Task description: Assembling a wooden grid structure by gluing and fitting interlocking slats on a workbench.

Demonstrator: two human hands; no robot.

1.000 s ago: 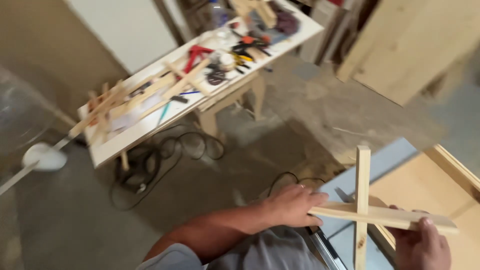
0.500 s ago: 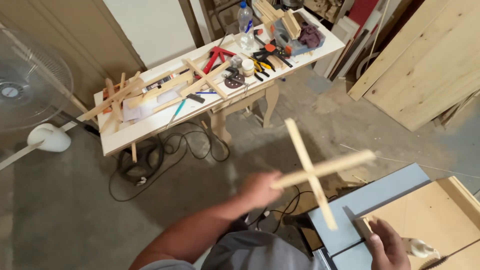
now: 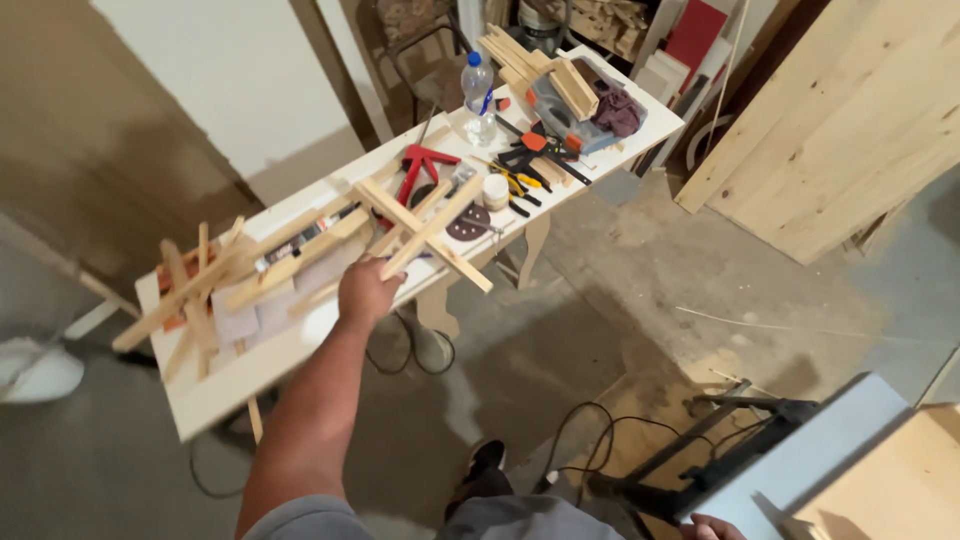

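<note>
Gripping wooden cross (image 3: 428, 232) in closed left hand (image 3: 365, 292), above white table (image 3: 300, 350) edge.

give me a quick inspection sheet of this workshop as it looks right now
surface: long white worktable on wooden legs, crowded end to end.
job's things: wooden cross of two slats, held out over the worktable.
clutter: loose slats at the near end, red clamp, pliers, water bottle, purple rag, stacked wood strips.
grippers: left hand closed on the cross, arm stretched out; right hand only just in view at the bottom edge, fingers not visible.
cables: black cords loop across the floor; more under the worktable.
surroundings: large pale wood panels lean at right; concrete floor dusty; white fan base at left.
</note>
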